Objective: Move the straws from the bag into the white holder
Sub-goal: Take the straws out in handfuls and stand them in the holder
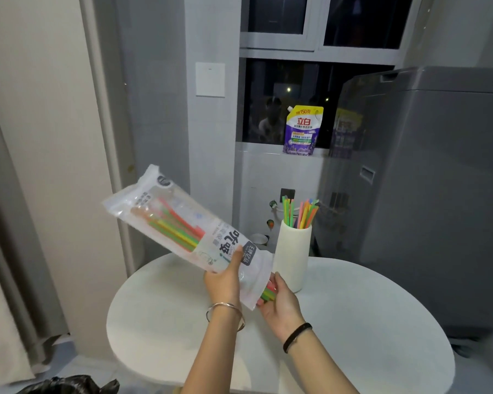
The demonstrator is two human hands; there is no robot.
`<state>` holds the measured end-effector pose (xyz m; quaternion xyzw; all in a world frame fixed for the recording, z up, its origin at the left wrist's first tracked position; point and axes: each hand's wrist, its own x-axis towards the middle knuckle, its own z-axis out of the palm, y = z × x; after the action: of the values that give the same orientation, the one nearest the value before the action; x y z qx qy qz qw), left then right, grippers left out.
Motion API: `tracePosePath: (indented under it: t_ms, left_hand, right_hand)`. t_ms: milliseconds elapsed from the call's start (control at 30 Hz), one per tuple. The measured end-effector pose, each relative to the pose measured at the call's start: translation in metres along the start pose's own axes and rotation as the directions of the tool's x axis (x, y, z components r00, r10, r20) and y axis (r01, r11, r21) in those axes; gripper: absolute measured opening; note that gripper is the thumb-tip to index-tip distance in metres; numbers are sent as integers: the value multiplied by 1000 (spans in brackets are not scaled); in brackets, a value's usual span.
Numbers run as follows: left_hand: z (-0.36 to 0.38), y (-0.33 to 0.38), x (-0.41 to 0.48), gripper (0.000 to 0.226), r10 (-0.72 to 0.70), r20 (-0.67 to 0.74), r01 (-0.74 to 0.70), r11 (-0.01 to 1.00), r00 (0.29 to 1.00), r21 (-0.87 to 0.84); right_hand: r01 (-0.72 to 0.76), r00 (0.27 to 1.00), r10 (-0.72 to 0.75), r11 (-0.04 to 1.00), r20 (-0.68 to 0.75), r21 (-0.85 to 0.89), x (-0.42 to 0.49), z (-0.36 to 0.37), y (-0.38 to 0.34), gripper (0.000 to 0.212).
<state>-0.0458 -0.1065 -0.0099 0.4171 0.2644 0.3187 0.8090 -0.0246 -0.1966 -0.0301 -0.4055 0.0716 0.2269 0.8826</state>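
Note:
A clear plastic bag (165,211) with printed lettering is tilted above the round white table (367,322), its open end pointing down to the right. Coloured straws (180,226) lie inside it. My left hand (225,282) grips the bag near its lower end, thumb over the print. My right hand (279,302) is at the bag's mouth, fingers curled round the straw ends (268,292) that stick out. The white holder (292,257) stands upright just behind my right hand, with several coloured straws (300,213) in it.
A grey washing machine (427,194) stands to the right of the table. A purple detergent pouch (303,130) sits on the window sill. A curtain (9,251) hangs at the left, and a black bag (69,385) lies at the bottom left.

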Motion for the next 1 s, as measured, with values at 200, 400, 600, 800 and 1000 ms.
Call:
tracePosePath:
  t_ms: [200,400,600,800,1000]
  left_hand:
    - [-15,-6,12,28,-178,-47,166,966,983,-198]
    - [-20,-6,14,52,-348,91,358,875,933,-325]
    - [-24,-5,14,56,-412,215,465,779,885,-421]
    - [-28,-6,15,49,-440,283,522,758,852,-392]
    - [-28,-8,19,48,-426,252,495,768,869,-407]
  right_hand:
    - [237,966,-255,825,36,-513,-4,1,3,21]
    - [420,888,-421,575,186,-702,-3,-9,-13,18]
    - [526,767,-574,304,287,-794,-3,-26,-36,24]
    - [565,763,-617,488,196,-665,-4,-28,-50,21]
    - [528,765,-644,643,-19,-555,-5,-34,-66,29]
